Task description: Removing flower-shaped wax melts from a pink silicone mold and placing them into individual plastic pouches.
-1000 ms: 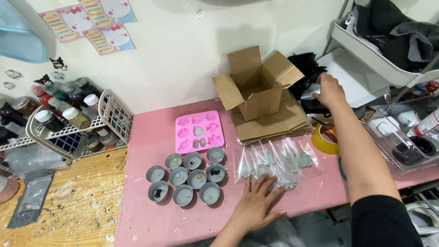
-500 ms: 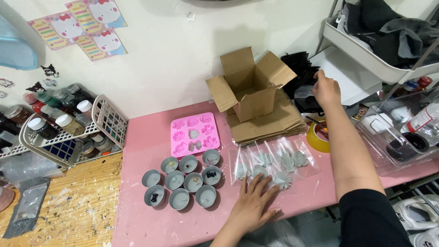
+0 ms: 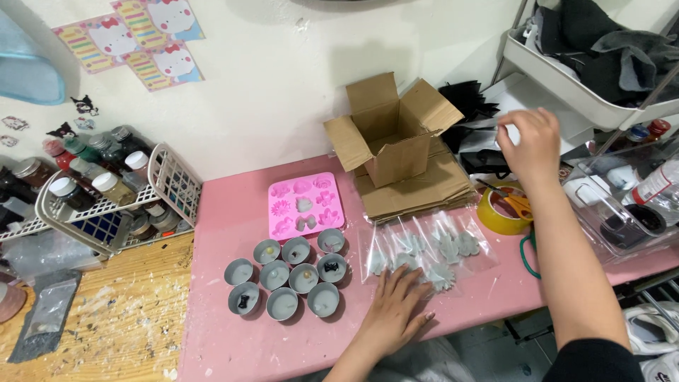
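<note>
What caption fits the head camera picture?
Left hand rests on clear bags; right hand reaches past the cardboard box.

I saw a pink table (image 3: 233,332), a pink mould (image 3: 304,205), grey round cups (image 3: 286,276), a brown cardboard box (image 3: 392,134), a yellow tape roll (image 3: 501,212) and orange-handled scissors (image 3: 515,203).

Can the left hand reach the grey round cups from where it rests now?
Probably yes. The left hand lies flat on the clear bags, right beside the grey round cups, and nothing stands between them on the pink table.
</note>
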